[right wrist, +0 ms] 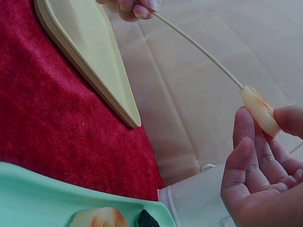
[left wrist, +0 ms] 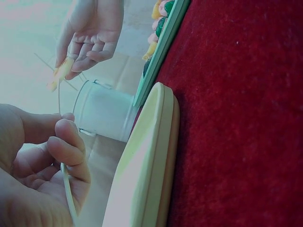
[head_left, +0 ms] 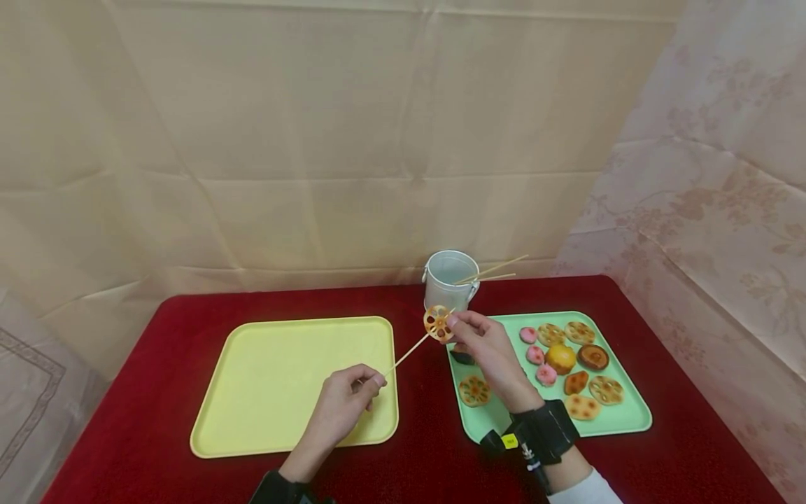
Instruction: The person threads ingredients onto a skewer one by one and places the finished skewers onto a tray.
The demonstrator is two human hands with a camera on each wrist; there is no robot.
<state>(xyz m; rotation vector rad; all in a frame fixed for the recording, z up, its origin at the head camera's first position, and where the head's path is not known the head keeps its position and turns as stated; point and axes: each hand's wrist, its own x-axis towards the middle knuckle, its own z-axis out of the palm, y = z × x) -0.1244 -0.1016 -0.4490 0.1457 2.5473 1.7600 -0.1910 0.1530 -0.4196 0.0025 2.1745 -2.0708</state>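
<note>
My left hand (head_left: pixel 348 399) pinches a thin wooden skewer (head_left: pixel 409 352) between thumb and fingers, above the right part of the yellow tray (head_left: pixel 252 448). From there the skewer slants up and right to a lotus root slice (head_left: pixel 437 323), round and pierced with holes. My right hand (head_left: pixel 488 350) grips that slice at its edge with thumb and fingertips. In the right wrist view the skewer's far end meets the slice (right wrist: pixel 259 111) near its upper edge. The head view shows a bit of the tip past the slice.
On the right, a green tray (head_left: pixel 630 424) holds several toy foods, among them lotus slices (head_left: pixel 474 391), pink balls (head_left: pixel 546 375), a yellow ball (head_left: pixel 560 358) and a brown mushroom cap (head_left: pixel 593 357). Behind the hands stands a white bucket (head_left: pixel 444 290) with skewers (head_left: pixel 497 267) leaning out.
</note>
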